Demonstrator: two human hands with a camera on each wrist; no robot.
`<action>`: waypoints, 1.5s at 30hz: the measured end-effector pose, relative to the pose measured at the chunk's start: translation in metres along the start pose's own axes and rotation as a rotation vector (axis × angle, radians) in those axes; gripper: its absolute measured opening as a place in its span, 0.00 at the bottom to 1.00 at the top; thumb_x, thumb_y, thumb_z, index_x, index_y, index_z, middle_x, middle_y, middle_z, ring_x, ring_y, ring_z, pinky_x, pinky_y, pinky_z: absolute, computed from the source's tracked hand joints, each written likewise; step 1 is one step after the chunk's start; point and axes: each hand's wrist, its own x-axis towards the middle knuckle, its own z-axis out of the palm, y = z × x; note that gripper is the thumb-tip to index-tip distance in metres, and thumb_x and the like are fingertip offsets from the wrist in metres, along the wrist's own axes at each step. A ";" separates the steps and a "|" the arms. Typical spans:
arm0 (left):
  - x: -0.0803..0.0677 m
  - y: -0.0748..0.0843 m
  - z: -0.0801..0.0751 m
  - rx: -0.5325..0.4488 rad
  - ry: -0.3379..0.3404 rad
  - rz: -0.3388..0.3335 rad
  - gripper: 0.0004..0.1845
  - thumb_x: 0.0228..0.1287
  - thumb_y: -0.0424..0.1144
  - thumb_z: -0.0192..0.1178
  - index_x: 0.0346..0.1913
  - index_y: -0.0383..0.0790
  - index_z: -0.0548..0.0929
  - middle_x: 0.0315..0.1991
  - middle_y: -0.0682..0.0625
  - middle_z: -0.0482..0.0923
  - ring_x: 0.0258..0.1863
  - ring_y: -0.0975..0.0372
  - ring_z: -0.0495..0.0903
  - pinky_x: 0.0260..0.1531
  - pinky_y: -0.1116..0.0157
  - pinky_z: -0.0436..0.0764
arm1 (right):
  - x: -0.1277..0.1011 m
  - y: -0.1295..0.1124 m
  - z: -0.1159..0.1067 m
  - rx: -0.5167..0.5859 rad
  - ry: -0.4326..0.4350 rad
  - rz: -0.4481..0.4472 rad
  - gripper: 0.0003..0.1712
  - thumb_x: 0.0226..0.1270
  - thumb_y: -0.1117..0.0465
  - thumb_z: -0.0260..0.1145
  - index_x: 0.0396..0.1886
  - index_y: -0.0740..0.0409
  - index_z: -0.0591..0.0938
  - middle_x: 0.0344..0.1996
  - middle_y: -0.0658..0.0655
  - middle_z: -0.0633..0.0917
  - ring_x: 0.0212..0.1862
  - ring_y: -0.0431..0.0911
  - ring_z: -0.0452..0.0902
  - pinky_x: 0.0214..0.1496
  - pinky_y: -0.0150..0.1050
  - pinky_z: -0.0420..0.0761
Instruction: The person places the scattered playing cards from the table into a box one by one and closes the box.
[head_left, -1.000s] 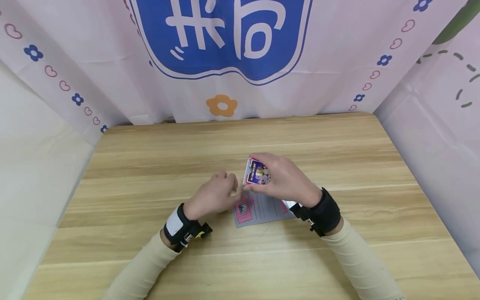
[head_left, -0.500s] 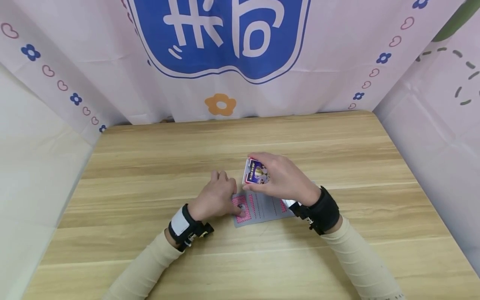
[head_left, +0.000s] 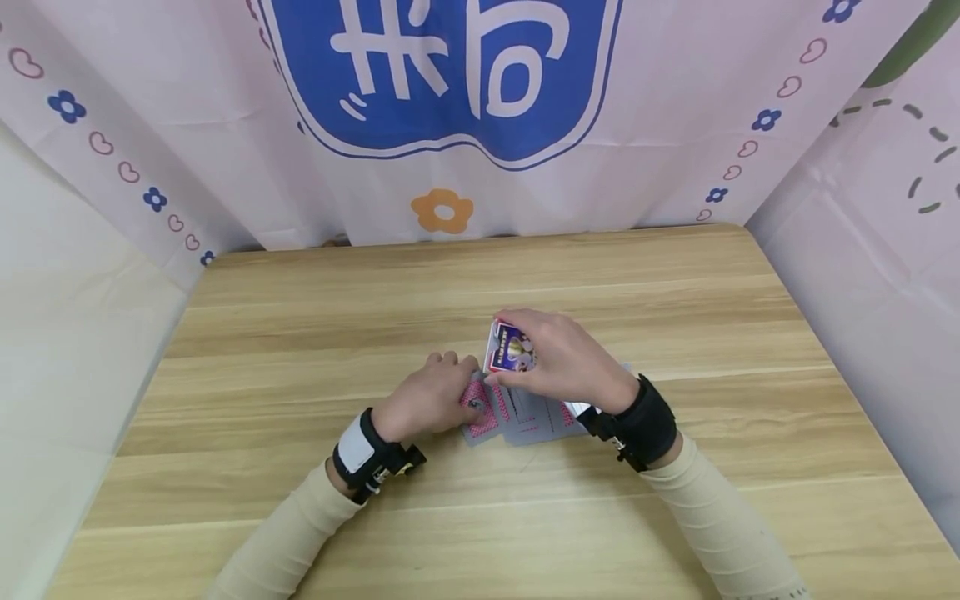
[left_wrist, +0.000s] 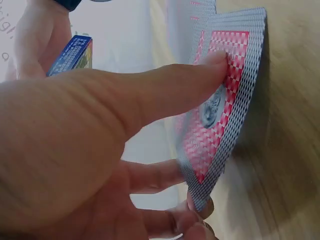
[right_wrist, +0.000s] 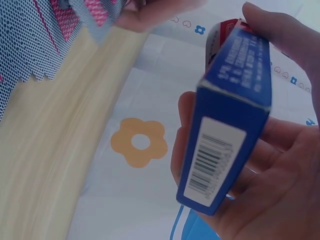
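Note:
My left hand (head_left: 431,398) pinches the left end of a spread of playing cards (head_left: 517,414) with pink and grey patterned backs. In the left wrist view the thumb (left_wrist: 165,95) presses on the top card (left_wrist: 215,120) and the fingers curl beneath the lifted stack. My right hand (head_left: 562,354) holds a blue card box (head_left: 512,347) just above the spread. The right wrist view shows the box (right_wrist: 227,120) upright in the fingers, barcode side facing the camera, with the cards (right_wrist: 35,35) at the upper left.
The cards lie on a light wooden table (head_left: 300,517). A pink cloth backdrop (head_left: 675,125) with a blue logo hangs behind the table, and white walls close both sides.
My left hand went from hovering beside the box down onto the cards, then pinched their left end and lifted it. The right hand with the box stayed put.

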 end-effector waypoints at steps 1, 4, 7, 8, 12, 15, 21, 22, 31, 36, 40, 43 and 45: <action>0.000 0.000 0.001 -0.018 0.011 0.000 0.30 0.61 0.48 0.77 0.60 0.38 0.77 0.47 0.44 0.78 0.46 0.52 0.74 0.45 0.55 0.80 | 0.000 0.000 0.000 -0.001 -0.001 0.000 0.44 0.59 0.45 0.82 0.70 0.59 0.77 0.55 0.56 0.87 0.44 0.43 0.83 0.49 0.40 0.85; 0.001 0.001 0.002 -0.082 0.027 -0.014 0.34 0.58 0.45 0.80 0.62 0.38 0.75 0.47 0.44 0.79 0.44 0.55 0.76 0.46 0.56 0.81 | -0.001 0.000 -0.001 -0.004 -0.003 0.004 0.44 0.59 0.45 0.82 0.70 0.60 0.77 0.57 0.57 0.87 0.45 0.43 0.83 0.50 0.41 0.85; 0.002 0.002 0.003 -0.112 0.031 -0.039 0.41 0.55 0.44 0.82 0.66 0.37 0.72 0.48 0.44 0.82 0.41 0.58 0.79 0.46 0.57 0.82 | -0.001 -0.001 -0.002 -0.009 -0.003 0.005 0.45 0.59 0.44 0.82 0.71 0.60 0.76 0.58 0.58 0.86 0.46 0.44 0.82 0.51 0.42 0.85; 0.002 0.002 0.003 -0.108 0.035 -0.045 0.44 0.53 0.45 0.83 0.69 0.36 0.70 0.48 0.44 0.83 0.41 0.58 0.79 0.46 0.58 0.83 | -0.001 -0.001 -0.002 -0.010 -0.002 0.005 0.45 0.59 0.44 0.82 0.71 0.60 0.76 0.58 0.58 0.86 0.46 0.45 0.82 0.51 0.42 0.85; 0.002 0.002 0.003 -0.074 0.058 -0.068 0.57 0.47 0.50 0.86 0.75 0.33 0.63 0.44 0.43 0.86 0.36 0.59 0.81 0.42 0.58 0.84 | -0.001 -0.001 -0.002 -0.007 0.007 -0.003 0.45 0.59 0.44 0.82 0.70 0.60 0.77 0.57 0.58 0.87 0.45 0.44 0.82 0.50 0.42 0.85; 0.001 0.002 0.003 -0.046 0.072 -0.079 0.61 0.44 0.53 0.86 0.76 0.32 0.61 0.37 0.45 0.85 0.32 0.59 0.80 0.35 0.60 0.81 | -0.002 -0.001 -0.002 -0.007 0.014 -0.013 0.45 0.58 0.44 0.82 0.70 0.60 0.77 0.56 0.58 0.87 0.44 0.43 0.82 0.50 0.41 0.85; 0.000 0.003 0.006 0.003 0.120 -0.086 0.59 0.43 0.55 0.87 0.71 0.30 0.64 0.28 0.47 0.81 0.25 0.60 0.78 0.24 0.62 0.76 | -0.001 -0.001 -0.002 -0.007 0.016 -0.015 0.45 0.57 0.44 0.83 0.69 0.61 0.77 0.54 0.57 0.87 0.43 0.42 0.82 0.49 0.40 0.85; -0.001 0.004 0.006 0.010 0.135 -0.083 0.57 0.43 0.55 0.87 0.69 0.30 0.66 0.27 0.47 0.81 0.24 0.60 0.78 0.23 0.62 0.76 | -0.001 -0.001 -0.002 -0.006 0.015 -0.015 0.45 0.57 0.44 0.83 0.69 0.61 0.77 0.54 0.57 0.87 0.43 0.42 0.82 0.48 0.40 0.85; -0.005 0.001 -0.006 -0.154 0.029 0.050 0.19 0.62 0.45 0.77 0.46 0.41 0.79 0.30 0.53 0.82 0.26 0.63 0.76 0.24 0.65 0.74 | -0.001 -0.002 -0.003 -0.013 0.012 -0.014 0.45 0.59 0.44 0.82 0.70 0.61 0.76 0.55 0.57 0.87 0.43 0.42 0.83 0.47 0.39 0.85; -0.012 -0.008 -0.028 -0.424 0.198 0.136 0.09 0.76 0.38 0.62 0.52 0.39 0.78 0.34 0.51 0.82 0.29 0.63 0.78 0.29 0.67 0.79 | -0.001 -0.001 -0.006 -0.021 0.020 -0.004 0.45 0.59 0.45 0.82 0.71 0.62 0.76 0.53 0.57 0.87 0.42 0.42 0.82 0.45 0.38 0.85; -0.017 -0.009 -0.039 -0.635 0.521 0.134 0.13 0.80 0.41 0.59 0.56 0.37 0.73 0.30 0.46 0.79 0.25 0.60 0.76 0.22 0.68 0.73 | -0.002 -0.001 -0.006 -0.020 0.020 0.003 0.46 0.59 0.45 0.82 0.71 0.63 0.76 0.52 0.57 0.87 0.41 0.42 0.82 0.44 0.38 0.85; -0.019 -0.004 -0.041 -0.748 0.639 0.148 0.14 0.79 0.43 0.60 0.56 0.38 0.72 0.29 0.45 0.79 0.22 0.59 0.76 0.19 0.69 0.70 | -0.002 -0.001 -0.006 -0.021 0.020 0.007 0.46 0.59 0.45 0.82 0.70 0.63 0.76 0.52 0.58 0.87 0.41 0.42 0.82 0.44 0.38 0.85; -0.019 -0.001 -0.040 -0.784 0.674 0.172 0.14 0.79 0.43 0.60 0.55 0.38 0.72 0.29 0.45 0.78 0.21 0.60 0.75 0.19 0.69 0.70 | -0.002 -0.002 -0.006 -0.022 0.022 0.009 0.46 0.59 0.45 0.82 0.70 0.63 0.76 0.52 0.57 0.87 0.41 0.42 0.82 0.44 0.38 0.85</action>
